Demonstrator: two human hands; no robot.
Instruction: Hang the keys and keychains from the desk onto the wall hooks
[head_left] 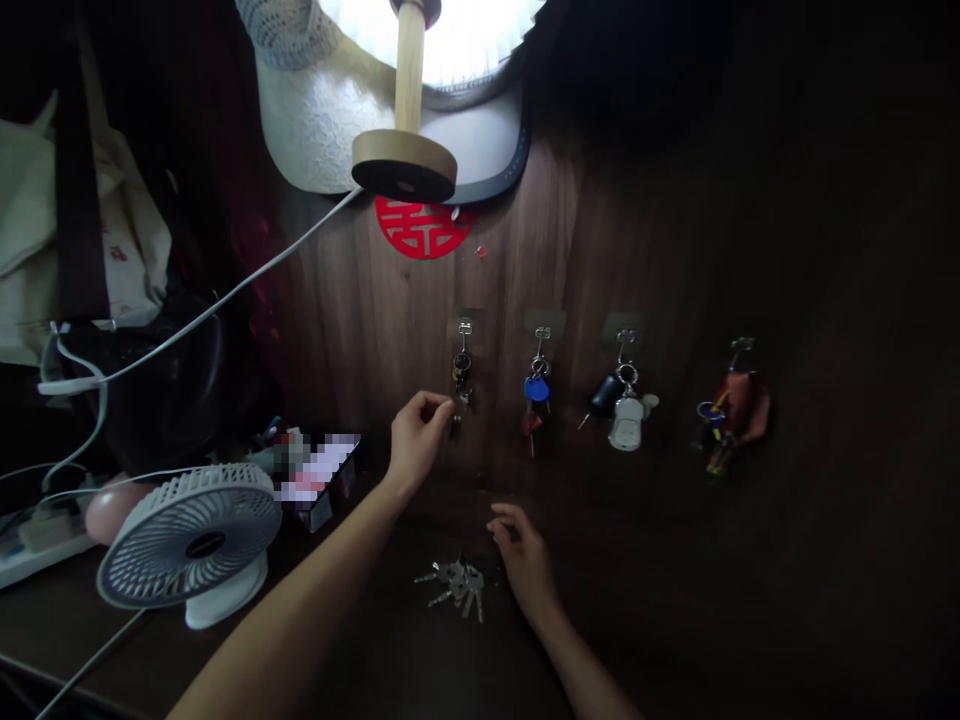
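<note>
My left hand [421, 440] is raised to the wall, its thumb and forefinger pinched at the lower end of a small bunch of keys [461, 372] hanging from the leftmost hook [465, 328]. The exact grip is hard to see in the dim light. Lower down, my right hand [525, 560] is held with loosely curled fingers apart and nothing visible in them. Just left of it, a spread bunch of silver keys [457, 583] lies on the dark surface.
More hooks hold keys with a blue head [537, 388], a black car key [606, 396] with a white tag [626, 425], and an orange-brown pouch [742, 405]. A white fan [191, 540] stands left. A lamp [405, 165] and its cable [240, 285] cross above.
</note>
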